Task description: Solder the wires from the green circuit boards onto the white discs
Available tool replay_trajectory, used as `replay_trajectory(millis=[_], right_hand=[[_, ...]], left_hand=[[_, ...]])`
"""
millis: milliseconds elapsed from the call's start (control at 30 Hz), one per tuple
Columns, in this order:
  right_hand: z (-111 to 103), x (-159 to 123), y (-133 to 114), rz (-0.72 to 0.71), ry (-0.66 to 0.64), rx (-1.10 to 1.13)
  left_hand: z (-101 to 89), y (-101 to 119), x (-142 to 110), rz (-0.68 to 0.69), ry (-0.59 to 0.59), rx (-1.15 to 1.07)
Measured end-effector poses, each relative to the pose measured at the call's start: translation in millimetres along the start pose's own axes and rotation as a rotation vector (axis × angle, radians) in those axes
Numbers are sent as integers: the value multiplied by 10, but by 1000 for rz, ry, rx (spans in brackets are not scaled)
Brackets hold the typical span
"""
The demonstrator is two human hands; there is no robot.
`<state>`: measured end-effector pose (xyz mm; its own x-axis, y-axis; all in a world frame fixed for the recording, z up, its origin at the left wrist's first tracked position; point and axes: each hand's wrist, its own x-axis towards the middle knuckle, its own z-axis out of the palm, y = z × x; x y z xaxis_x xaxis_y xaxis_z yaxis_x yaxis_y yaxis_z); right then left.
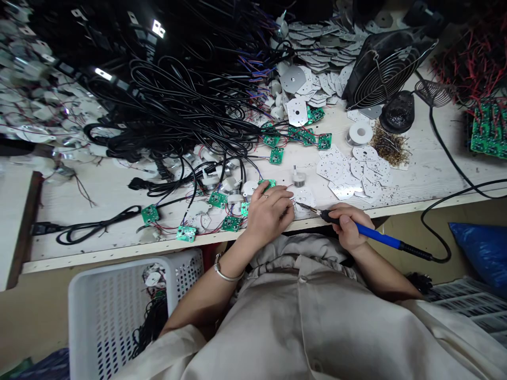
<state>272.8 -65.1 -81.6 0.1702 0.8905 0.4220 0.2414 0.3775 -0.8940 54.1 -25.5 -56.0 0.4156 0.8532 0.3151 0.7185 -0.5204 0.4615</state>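
My right hand (350,226) grips a blue soldering iron (378,236) like a pen. Its metal tip points left, down at a white circuit plate (304,198) near the table's front edge. On the other side of that plate is my left hand (270,211), its fingers curled in; what they hold is hidden, though thin wires show at the fingertips. Just behind the plate stands a small white motor (298,178) with its shaft up. A green circuit board (266,184) shows behind my left hand, and another green board (231,224) lies to its left.
Bundled black cables (190,100) heap up at the back left. A black fan (386,68) stands at the back right, near a solder spool (359,133) and loose white plates (356,171). The iron's cord (446,142) loops on the right. A white basket (119,274) is below left.
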Motion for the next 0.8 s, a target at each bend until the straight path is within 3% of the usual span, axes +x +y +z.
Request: replay_trajectory(millis=[200,367,533,800], right_hand=[[-3,13,-17,24,6,15],[-2,26,-39,77,1,34],[-9,24,-5,78,-6,71],[43,-8,-46,150,164,126]], left_hand=[[5,-7,-8,68,64,24],[0,4,-3,23,12,21],[2,3,0,55,41,37],[2,5,-5,47,41,34]])
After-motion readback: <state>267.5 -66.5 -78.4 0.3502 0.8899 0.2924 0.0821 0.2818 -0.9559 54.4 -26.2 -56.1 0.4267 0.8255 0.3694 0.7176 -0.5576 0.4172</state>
